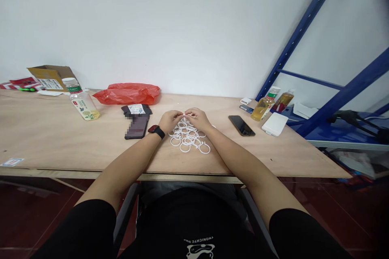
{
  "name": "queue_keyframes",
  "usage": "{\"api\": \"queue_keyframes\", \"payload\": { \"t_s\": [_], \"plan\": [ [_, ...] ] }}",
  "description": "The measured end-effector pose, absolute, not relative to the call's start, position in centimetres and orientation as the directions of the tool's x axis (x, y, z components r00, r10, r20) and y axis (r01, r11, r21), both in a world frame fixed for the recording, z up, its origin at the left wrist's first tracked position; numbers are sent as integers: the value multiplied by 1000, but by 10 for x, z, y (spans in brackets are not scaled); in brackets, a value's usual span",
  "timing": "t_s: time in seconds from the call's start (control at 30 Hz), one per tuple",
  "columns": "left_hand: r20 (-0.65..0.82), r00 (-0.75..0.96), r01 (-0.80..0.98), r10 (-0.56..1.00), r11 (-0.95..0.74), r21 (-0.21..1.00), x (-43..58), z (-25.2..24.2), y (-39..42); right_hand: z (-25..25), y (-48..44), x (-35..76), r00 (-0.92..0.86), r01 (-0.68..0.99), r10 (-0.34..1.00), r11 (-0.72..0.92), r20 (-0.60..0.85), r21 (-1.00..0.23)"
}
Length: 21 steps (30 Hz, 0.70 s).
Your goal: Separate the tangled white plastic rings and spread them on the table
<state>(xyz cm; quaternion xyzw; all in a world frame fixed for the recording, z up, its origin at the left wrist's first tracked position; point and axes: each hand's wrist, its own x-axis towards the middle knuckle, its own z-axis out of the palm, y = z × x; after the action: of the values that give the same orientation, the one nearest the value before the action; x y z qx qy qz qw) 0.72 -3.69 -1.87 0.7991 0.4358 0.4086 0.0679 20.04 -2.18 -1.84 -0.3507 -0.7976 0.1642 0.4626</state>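
Several white curtain rings (pixel 185 141) with small eyelets lie in a loose, overlapping pile on the wooden table in front of me. At the far edge of the pile, my left hand (pixel 170 121) and my right hand (pixel 197 119) meet, fingertips pinched close together. Between them a bit of a white ring (pixel 184 115) shows; most of it is hidden by the fingers. Both hands are closed on that piece. A dark watch (pixel 157 130) is on my left wrist.
Left of my hands lie a dark phone (pixel 137 126), a black packet (pixel 136 109) and a red plastic bag (pixel 127 94). A drink bottle (pixel 81 101) and cardboard box (pixel 50 77) stand farther left. On the right are another phone (pixel 242 125), a bottle (pixel 263 107) and a white case (pixel 274 124).
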Motion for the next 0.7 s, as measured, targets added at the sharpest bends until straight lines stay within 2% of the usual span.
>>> {"api": "queue_keyframes", "payload": {
  "t_s": [0.1,0.7],
  "plan": [
    [597,284,650,751,-608,455,7,-20,-36,-16,-23,201,-339,436,687,720,643,-540],
    [625,343,591,701,-678,436,8,-20,-38,-14,-30,199,-308,470,726,678,614,-565]
  ]
}}
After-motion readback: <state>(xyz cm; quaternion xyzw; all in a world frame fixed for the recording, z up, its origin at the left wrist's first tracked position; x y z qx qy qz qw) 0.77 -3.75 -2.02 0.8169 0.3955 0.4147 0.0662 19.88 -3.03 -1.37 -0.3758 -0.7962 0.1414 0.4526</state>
